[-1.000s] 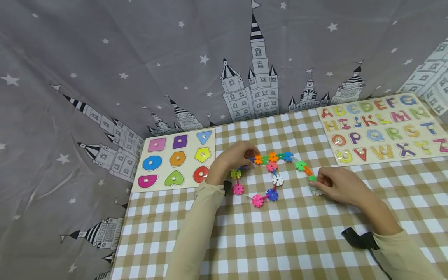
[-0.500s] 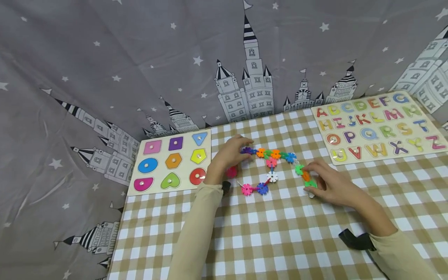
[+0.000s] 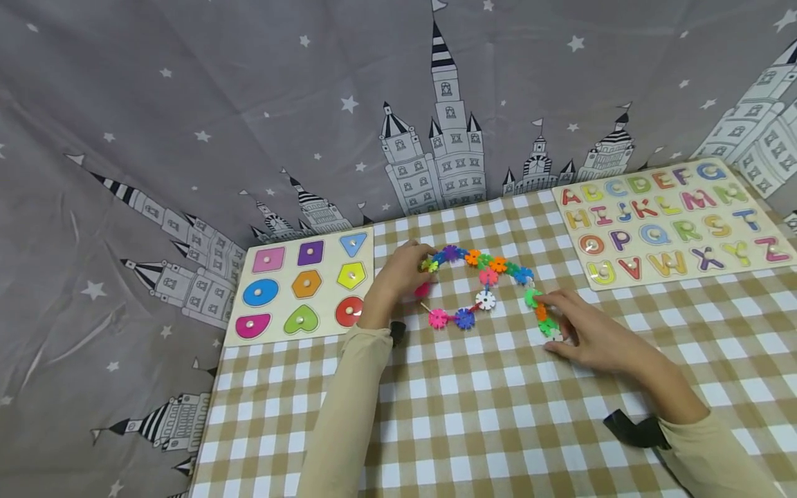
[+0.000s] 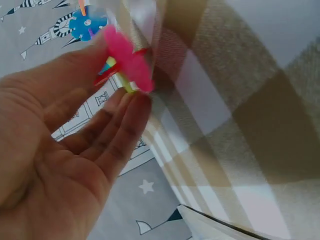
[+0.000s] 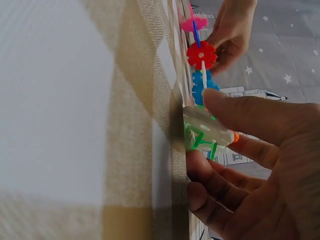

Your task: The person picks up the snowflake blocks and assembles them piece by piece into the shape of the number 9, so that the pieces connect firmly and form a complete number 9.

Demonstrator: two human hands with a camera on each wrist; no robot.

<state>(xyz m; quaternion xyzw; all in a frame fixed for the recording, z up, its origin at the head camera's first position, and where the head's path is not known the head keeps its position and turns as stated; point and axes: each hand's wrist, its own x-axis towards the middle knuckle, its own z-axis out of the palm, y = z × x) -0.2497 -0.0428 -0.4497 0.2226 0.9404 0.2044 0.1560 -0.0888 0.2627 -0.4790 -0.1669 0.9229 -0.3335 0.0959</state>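
Note:
A chain of interlocking snowflake discs (image 3: 473, 258) in many colours arches across the checked cloth. From a coral disc (image 3: 488, 277) a second strand curves down through a white disc (image 3: 486, 300), a blue disc (image 3: 464, 318) and a pink disc (image 3: 438, 318). My left hand (image 3: 401, 277) pinches the chain's left end at a yellow-green disc (image 3: 430, 265); a pink disc (image 4: 129, 59) hangs close to the fingertips in the left wrist view. Around the right end my right hand (image 3: 600, 335) curls thumb and fingers, at a green disc (image 3: 548, 326) and a whitish disc (image 5: 207, 126).
A wooden shape puzzle board (image 3: 326, 277) lies left of the left hand. At the back right is an alphabet puzzle board (image 3: 582, 257). Behind the table hangs a grey castle-print curtain (image 3: 280, 104). A black strap (image 3: 635, 427) sits at the right wrist.
The chain's top has bent into a rounder arch, its left part swinging up and outward. My left hand has moved slightly up with it. The right hand's fingers have shifted along the right end.

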